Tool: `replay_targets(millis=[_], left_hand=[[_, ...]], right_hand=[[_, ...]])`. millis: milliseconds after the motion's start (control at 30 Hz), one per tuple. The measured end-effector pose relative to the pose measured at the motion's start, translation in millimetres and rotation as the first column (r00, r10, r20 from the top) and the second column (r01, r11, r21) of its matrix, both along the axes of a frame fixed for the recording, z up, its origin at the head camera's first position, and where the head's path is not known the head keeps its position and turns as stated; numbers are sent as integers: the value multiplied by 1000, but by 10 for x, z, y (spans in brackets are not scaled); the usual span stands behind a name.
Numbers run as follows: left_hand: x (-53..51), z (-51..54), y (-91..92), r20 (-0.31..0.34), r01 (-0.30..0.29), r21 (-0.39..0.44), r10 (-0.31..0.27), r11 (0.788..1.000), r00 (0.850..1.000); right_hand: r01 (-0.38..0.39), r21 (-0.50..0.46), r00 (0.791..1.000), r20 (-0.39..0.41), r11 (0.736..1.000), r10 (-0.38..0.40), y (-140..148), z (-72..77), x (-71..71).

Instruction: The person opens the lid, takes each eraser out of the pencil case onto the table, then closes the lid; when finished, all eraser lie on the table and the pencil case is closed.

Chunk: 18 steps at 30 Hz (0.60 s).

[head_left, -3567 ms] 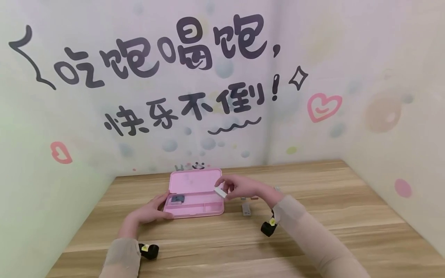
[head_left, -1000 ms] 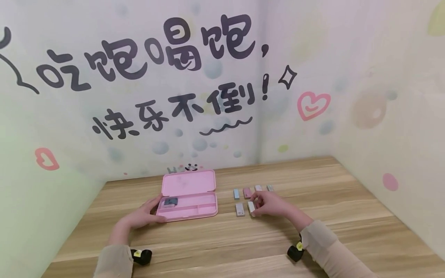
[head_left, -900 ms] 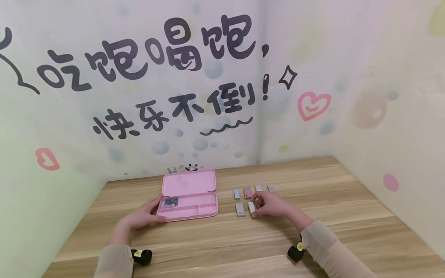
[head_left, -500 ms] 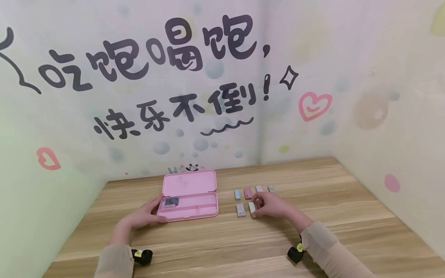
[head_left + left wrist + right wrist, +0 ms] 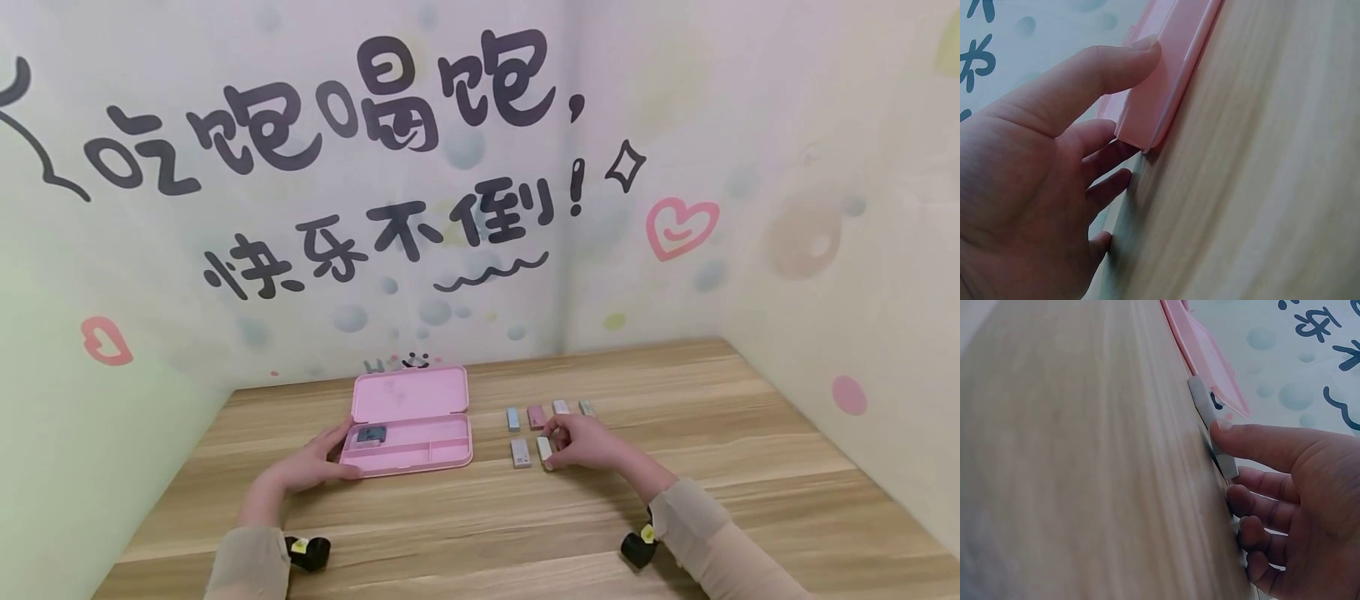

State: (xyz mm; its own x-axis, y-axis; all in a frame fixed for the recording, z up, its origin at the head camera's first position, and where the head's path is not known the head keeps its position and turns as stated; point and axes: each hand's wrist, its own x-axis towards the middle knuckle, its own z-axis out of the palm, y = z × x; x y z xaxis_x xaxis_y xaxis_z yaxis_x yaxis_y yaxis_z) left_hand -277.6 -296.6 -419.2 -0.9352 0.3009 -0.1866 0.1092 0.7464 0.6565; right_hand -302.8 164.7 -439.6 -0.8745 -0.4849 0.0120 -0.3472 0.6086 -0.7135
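A pink pencil case (image 5: 408, 458) lies on the table with its lid (image 5: 410, 395) folded back. My left hand (image 5: 307, 462) holds its left end, the thumb across the front rim and fingers behind. A small dark block (image 5: 372, 434) and a paler one sit in the left of its rear compartment. To the case's right, my right hand (image 5: 588, 442) pinches a white eraser (image 5: 543, 451) low at the tabletop. Beside that eraser lies a grey-white eraser (image 5: 521, 453). In the right wrist view, the thumb rests on a pale block's edge and the other fingers curl below.
Behind the right hand, a row of small blocks lies on the wooden table (image 5: 450, 533): a blue one (image 5: 513, 419), a dusky pink one (image 5: 536, 417), a whitish one (image 5: 560, 407) and a greyish one (image 5: 586, 408). A printed wall cloth (image 5: 480, 333) hangs behind the table.
Since the oldest frame, my right hand has carried a white eraser from above the case's right end down to the table at right. Over the last second both hands stay still.
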Motion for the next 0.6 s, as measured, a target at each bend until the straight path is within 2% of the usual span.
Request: replay_targets(millis=[333, 600], left_hand=[[1, -4, -11, 0, 2, -10, -2, 1000, 1000], [-7, 1, -14, 12, 0, 0, 0, 1000, 1000]], right_hand=[[-2, 11, 1000, -9, 1000, 2, -7, -21, -12], [3, 10, 1000, 1, 1000, -3, -29, 20, 25]])
